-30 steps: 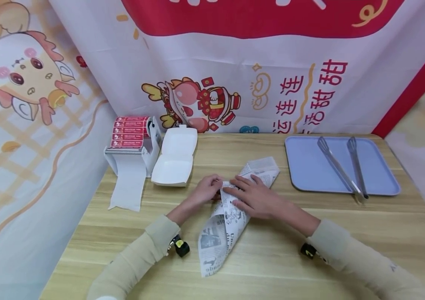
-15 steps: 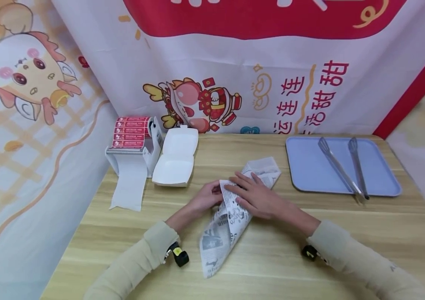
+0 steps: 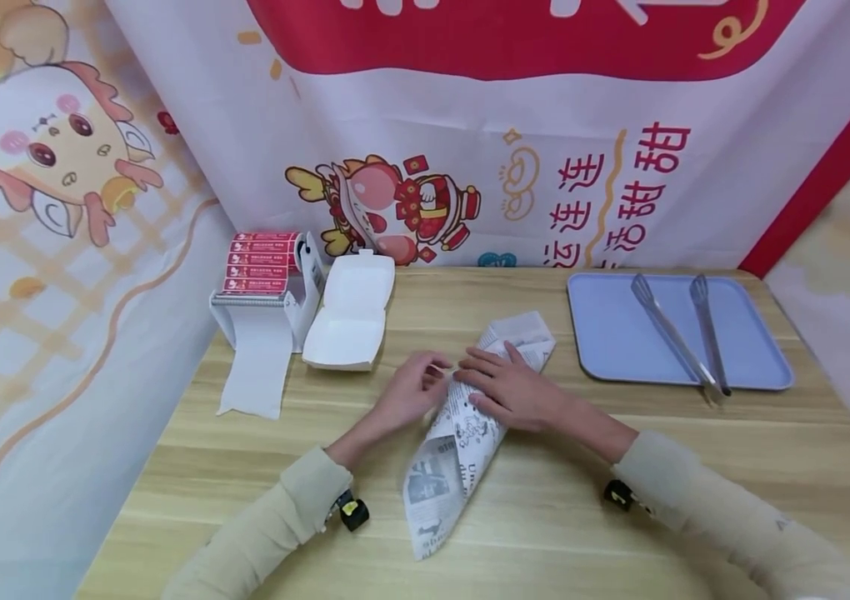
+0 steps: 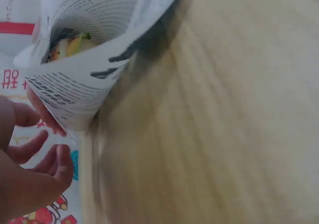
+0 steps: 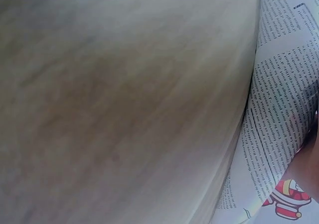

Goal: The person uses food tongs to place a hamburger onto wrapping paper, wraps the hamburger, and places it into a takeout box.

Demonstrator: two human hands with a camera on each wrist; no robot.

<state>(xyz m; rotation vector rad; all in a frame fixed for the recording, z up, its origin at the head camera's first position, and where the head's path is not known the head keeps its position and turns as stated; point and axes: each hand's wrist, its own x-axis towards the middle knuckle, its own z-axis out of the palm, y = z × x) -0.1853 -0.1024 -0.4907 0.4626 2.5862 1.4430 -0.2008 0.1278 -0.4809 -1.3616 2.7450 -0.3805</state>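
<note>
A newsprint-patterned sheet of wrapping paper (image 3: 436, 492) lies rolled into a slanting cone on the table, its lower end loose and gaping. Inside that gap, the left wrist view reveals some food (image 4: 75, 46) with yellow, white and green bits; its kind is mostly hidden. My right hand (image 3: 511, 392) rests on top of the roll, fingers extended across the paper. Beside the roll's left edge is my left hand (image 3: 412, 392), its fingers loosely bent and holding nothing. In the right wrist view, the printed paper (image 5: 279, 94) fills the right side.
A white clamshell box (image 3: 346, 333) stands unfolded at the back left, next to a dispenser (image 3: 256, 304) of red labels with a white strip hanging out. On the right, a blue tray (image 3: 597, 350) bears two metal tongs (image 3: 672, 333). A printed cloth backdrop (image 3: 410, 108) hangs behind the wooden table (image 3: 582, 517).
My left hand has let go of the paper's left edge and drawn slightly away. That edge now lies down against the roll. My right hand stays on the paper.
</note>
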